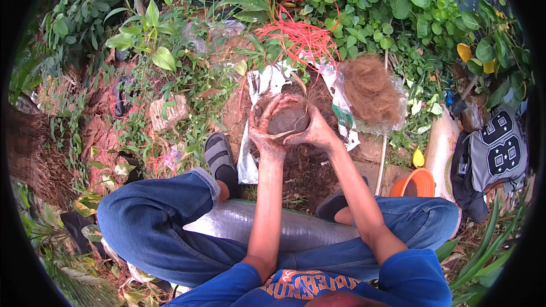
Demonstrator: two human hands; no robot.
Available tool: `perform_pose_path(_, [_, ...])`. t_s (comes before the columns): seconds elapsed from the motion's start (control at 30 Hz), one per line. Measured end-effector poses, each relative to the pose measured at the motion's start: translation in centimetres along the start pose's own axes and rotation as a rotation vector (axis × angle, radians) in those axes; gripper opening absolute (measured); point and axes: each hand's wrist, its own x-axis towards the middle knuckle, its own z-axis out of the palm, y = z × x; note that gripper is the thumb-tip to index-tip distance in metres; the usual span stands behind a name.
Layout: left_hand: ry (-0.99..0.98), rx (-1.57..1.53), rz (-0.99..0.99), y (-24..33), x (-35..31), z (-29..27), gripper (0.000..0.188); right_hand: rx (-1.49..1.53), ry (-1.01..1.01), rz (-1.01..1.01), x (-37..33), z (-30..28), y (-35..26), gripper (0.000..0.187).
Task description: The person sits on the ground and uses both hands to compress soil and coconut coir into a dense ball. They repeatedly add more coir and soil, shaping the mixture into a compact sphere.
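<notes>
And there it was, right in the middle: we saw both hands cupped, half curled, around a round, dark-brown ball of earthy, fibrous material [290, 121]. The left hand [263, 131] hugged its left side, fingers arching over the far edge; the right hand [318, 132] closed in from the right, thumb along the near side. So both were grasping, neither clenched nor released, and the ball sat between the palms, out in front of the knees. Under the hands we had a torn white plastic sack [247, 162], its strips flanking a dark-brown spread of loose soil and fibre [304, 176]. Just beyond lay a tangle of red-orange plastic twine [301, 40], and to the right a fluffy tan heap of fibre [371, 88] on crinkled clear plastic [400, 116]. A long, thin, pale stick [381, 165] ran along that side, with an orange plastic pot [430, 179] beside the right knee. Behind the forearms, we spotted a silver, plastic-wrapped rounded seat [244, 222] between legs in blue jeans [162, 222]. Out at the edges, leafy green plants [364, 0] crowded the far side, a grey-and-black jersey [495, 148] hung at the far right, and a shaggy brown trunk [40, 156] stood at the left. For elbow room, we had reddish, weedy ground [196, 113] to the left, with a pale rough block [169, 111] on it, well apart from the hands.
</notes>
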Motion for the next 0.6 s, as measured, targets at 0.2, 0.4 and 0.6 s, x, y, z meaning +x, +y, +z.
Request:
perform_pose_path(0.2, [0.101, -0.075, -0.076, -0.4, 0.8, -0.9, 0.079, 0.116, 0.035, 0.128, -0.3, 0.3, 0.5, 0.076])
perform_pose_path(0.4, [0.182, -0.007, -0.07, -0.9, 0.2, 0.1, 0.077, 0.286, 0.167, 0.052, -0.5, 0.5, 2.6, 0.054])
perform_pose_path(0.6, [0.179, -0.215, -0.186, -0.8, 0.7, -1.0, 0.071, 0.28, 0.174, 0.143, -0.8, 0.6, 1.9, 0.054])
